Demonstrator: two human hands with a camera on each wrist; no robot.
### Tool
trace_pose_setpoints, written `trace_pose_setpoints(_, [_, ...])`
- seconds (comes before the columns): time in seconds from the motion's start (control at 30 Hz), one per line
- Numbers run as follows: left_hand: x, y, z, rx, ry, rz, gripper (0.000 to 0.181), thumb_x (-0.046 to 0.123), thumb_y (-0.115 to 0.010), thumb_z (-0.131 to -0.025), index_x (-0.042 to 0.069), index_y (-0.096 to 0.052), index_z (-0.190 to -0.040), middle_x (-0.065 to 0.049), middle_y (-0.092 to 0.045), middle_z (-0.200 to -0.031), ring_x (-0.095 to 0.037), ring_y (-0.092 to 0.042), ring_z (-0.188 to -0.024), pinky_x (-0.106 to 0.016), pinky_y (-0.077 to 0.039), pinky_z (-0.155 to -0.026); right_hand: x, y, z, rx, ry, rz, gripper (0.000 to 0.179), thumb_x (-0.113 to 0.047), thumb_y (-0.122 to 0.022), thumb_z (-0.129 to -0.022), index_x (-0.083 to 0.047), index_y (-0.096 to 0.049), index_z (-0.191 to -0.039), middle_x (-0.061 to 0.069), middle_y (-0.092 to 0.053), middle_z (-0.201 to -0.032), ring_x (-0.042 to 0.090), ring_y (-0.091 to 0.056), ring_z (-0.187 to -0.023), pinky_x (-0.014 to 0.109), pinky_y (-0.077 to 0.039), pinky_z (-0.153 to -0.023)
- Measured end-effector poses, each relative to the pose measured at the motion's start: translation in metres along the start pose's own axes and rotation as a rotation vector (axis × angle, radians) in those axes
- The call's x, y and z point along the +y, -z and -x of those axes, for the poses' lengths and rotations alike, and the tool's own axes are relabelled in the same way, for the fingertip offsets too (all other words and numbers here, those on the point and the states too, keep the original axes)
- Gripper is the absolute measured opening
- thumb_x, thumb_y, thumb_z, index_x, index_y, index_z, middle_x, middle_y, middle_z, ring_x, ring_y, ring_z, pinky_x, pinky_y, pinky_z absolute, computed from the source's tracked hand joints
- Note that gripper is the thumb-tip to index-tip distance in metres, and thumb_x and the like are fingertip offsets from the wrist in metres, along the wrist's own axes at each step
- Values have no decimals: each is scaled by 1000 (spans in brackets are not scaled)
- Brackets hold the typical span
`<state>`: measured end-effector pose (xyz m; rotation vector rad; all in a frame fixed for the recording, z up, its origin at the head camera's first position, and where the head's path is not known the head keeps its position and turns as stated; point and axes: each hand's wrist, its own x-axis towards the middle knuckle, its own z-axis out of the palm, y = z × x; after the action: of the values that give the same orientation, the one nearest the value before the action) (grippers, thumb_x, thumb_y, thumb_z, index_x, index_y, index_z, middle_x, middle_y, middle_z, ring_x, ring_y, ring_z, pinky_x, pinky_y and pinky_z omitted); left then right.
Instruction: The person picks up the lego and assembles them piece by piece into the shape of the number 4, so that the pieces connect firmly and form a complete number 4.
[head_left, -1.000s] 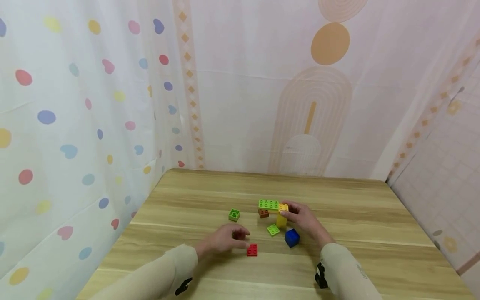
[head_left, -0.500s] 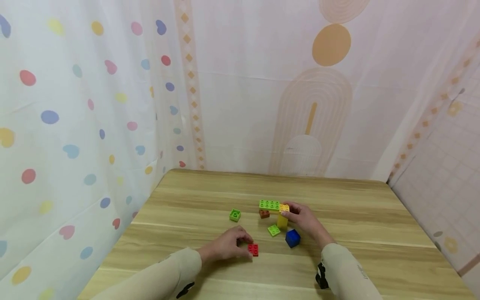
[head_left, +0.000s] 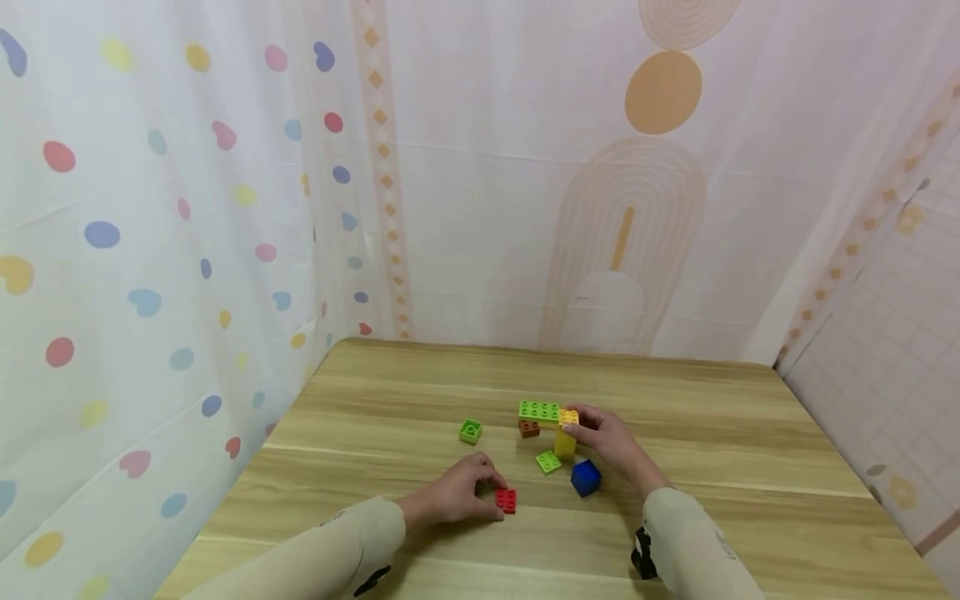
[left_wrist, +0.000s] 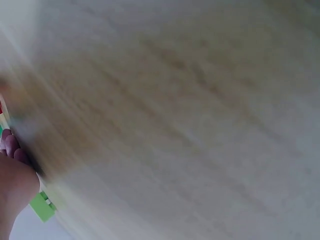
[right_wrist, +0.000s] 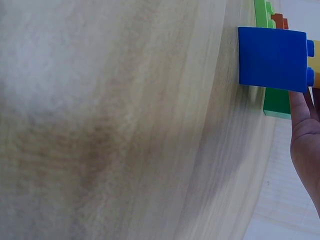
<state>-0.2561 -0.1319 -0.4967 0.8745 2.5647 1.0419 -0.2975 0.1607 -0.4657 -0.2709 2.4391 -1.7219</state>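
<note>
In the head view my left hand pinches a small red toy brick on the table, thumb at its near side and a finger at its far side. My right hand grips a tall yellow brick piece between thumb and fingers. Just left of that piece are a long light-green brick and a brown brick. A flat lime brick and a blue brick lie in front. The right wrist view shows a dark-green brick beside my right hand, partly hidden.
A small green brick lies on the wooden table, beyond my left hand. Patterned curtains hang along the table's back and left sides.
My left hand has moved slightly right and closed its thumb and finger on the red brick. My right hand stays on the yellow piece.
</note>
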Motion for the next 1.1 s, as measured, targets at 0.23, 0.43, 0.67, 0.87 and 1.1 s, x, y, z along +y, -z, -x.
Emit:
trace_pose_setpoints(0.23, [0,3,-2,-6,19,48,29,25,-83,-83,14,-72,-107,6,-53,-99,-11,-49,-92,-28,-42,-81,-1,0,1,-8,9,-12,43,-22,-68,-96,-4,-60,-134,9,-63,-117,20,-58,-103,40,-50,-93])
trace_pose_setpoints(0.43, [3,8,-9,16,69,111,27,20,-80,-85,13,-70,-109,7,-61,-96,-10,-55,-90,-29,-46,-80,1,0,0,-3,9,4,43,-24,-68,-95,-5,-60,-133,9,-64,-116,20,-59,-102,38,-51,-92])
trace_pose_setpoints(0.67, [10,16,-22,80,106,229,27,18,-78,-88,11,-68,-112,2,-66,-95,-14,-60,-90,-32,-50,-76,1,0,0,-7,4,0,43,-25,-68,-96,-6,-60,-134,8,-63,-118,20,-59,-104,40,-50,-94])
trace_pose_setpoints(0.87, [15,20,-28,117,138,313,33,11,-78,-86,5,-67,-117,-2,-66,-94,-16,-60,-89,-32,-50,-76,1,1,0,-10,4,-5,44,-25,-67,-96,-6,-59,-135,8,-63,-118,20,-58,-104,40,-49,-95])
trace_pose_setpoints(1.1, [14,22,-35,185,179,347,40,6,-73,-89,0,-64,-127,-3,-65,-96,-14,-58,-89,-29,-49,-76,1,0,0,-12,9,-10,44,-25,-67,-96,-5,-59,-135,8,-63,-117,19,-58,-103,39,-50,-94])
